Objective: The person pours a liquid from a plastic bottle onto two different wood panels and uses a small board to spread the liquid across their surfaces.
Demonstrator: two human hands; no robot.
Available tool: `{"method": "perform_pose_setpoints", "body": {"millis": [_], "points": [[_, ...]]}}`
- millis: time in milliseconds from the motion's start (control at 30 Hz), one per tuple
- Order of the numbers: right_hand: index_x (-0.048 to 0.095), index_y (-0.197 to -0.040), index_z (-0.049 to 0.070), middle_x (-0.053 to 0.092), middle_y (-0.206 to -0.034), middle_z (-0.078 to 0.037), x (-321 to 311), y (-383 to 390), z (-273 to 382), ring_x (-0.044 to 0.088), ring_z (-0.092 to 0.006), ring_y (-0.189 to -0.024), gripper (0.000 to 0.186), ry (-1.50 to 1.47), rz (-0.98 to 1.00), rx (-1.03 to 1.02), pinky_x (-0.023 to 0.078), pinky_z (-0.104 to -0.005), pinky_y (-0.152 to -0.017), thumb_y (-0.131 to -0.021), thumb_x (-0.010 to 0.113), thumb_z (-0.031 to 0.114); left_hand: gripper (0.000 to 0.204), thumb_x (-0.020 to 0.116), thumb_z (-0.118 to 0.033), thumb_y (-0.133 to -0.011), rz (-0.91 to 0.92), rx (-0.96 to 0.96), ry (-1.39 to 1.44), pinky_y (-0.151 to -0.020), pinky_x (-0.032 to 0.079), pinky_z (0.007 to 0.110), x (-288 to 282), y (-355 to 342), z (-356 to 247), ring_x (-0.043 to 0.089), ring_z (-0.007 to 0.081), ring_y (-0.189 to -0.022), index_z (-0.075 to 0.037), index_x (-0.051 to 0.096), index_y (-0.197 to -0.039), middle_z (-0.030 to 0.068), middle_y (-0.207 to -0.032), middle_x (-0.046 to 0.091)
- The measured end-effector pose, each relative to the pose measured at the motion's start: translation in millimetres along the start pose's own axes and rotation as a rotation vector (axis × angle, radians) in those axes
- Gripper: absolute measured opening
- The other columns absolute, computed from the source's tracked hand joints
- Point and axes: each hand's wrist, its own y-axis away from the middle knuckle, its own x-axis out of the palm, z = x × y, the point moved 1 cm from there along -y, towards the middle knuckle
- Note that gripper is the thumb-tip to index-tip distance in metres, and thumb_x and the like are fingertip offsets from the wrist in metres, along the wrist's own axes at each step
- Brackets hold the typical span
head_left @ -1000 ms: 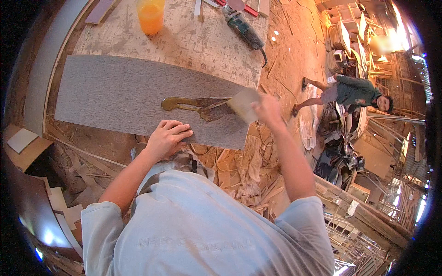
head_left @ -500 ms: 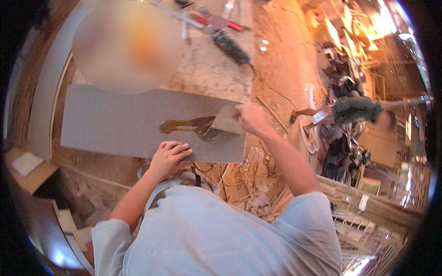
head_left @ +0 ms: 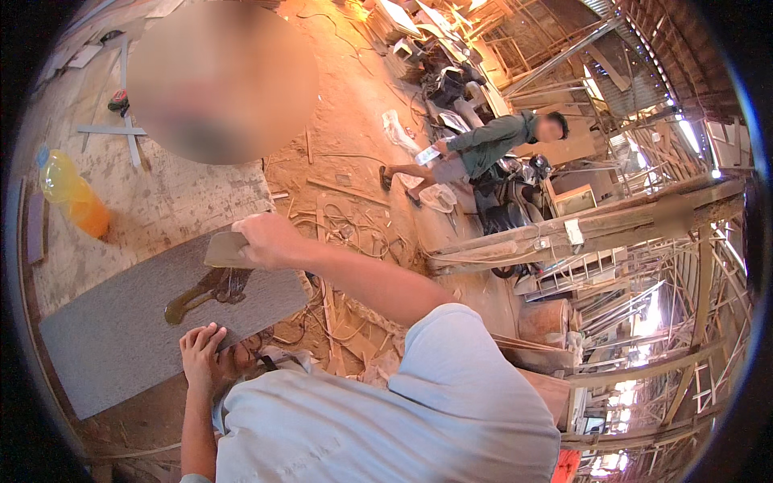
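Note:
A long grey board lies on the workbench, with a smeared patch of wet brown glue near its right end. My right hand grips a flat, pale brown spreader over the far edge of the board, just beyond the glue. Whether the blade touches the surface, I cannot tell. My left hand rests at the board's near edge, fingers lying on its top, close to the glue. The thumb is not clearly visible.
On the bench stands a bottle of orange liquid. Crossed metal strips lie farther back. Wood scraps and cables litter the floor. A person with a phone is beyond, near a wooden beam. A blurred oval hides part of the bench.
The view has swung to the right, so bench and board appear farther left and tilted. My right hand has carried the spreader towards the board's far edge. My left hand stays at the near edge.

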Motion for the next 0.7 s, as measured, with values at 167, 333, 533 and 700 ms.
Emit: {"method": "perform_pose_setpoints", "body": {"millis": [167,333,533,700], "points": [[0.068,-0.108,0.001,0.071,-0.097,-0.025,29.6,20.8,-19.5,0.069,-0.0417,-0.098,0.036,-0.146,-0.067,-0.009,0.054,-0.0511,-0.087,-0.077,0.073,0.018,0.053,0.081,-0.012,-0.065,-0.010,0.019,0.010,-0.101,0.042,0.045,4.8,-1.3,1.2,0.056,0.0274,-0.118,-0.015,0.072,-0.117,0.0036,-0.126,0.065],[0.068,-0.105,0.001,0.071,-0.098,-0.023,57.8,20.6,-9.0,0.068,-0.0409,-0.095,0.033,-0.346,-0.032,0.003,0.053,-0.0493,-0.086,-0.079,0.075,0.021,0.049,0.080,-0.013,-0.067,-0.012,0.004,0.004,-0.102,0.043,0.044,-2.4,-0.5,3.1,0.058,0.0267,-0.117,-0.015,0.073,-0.115,0.0032,-0.125,0.067],[0.074,-0.100,0.004,0.073,-0.080,-0.014,59.7,23.1,-30.3,0.072,-0.0218,-0.074,0.022,-0.564,-0.044,0.121,0.056,-0.0419,-0.071,-0.087,0.070,0.021,0.051,0.080,-0.022,-0.075,0.085,-0.013,-0.018,-0.103,0.044,0.043,-20.3,4.8,2.2,0.058,0.0246,-0.120,-0.018,0.071,-0.125,0.0001,-0.133,0.065],[0.072,-0.097,0.001,0.071,-0.089,-0.024,92.0,21.1,43.4,0.069,-0.0424,-0.088,0.027,-0.195,0.049,0.050,0.054,-0.0476,-0.079,-0.082,0.074,0.024,0.048,0.081,-0.033,-0.078,0.057,0.026,0.001,-0.102,0.043,0.042,-24.7,7.6,22.5,0.057,0.0229,-0.119,-0.019,0.071,-0.123,-0.0005,-0.130,0.065]]}}
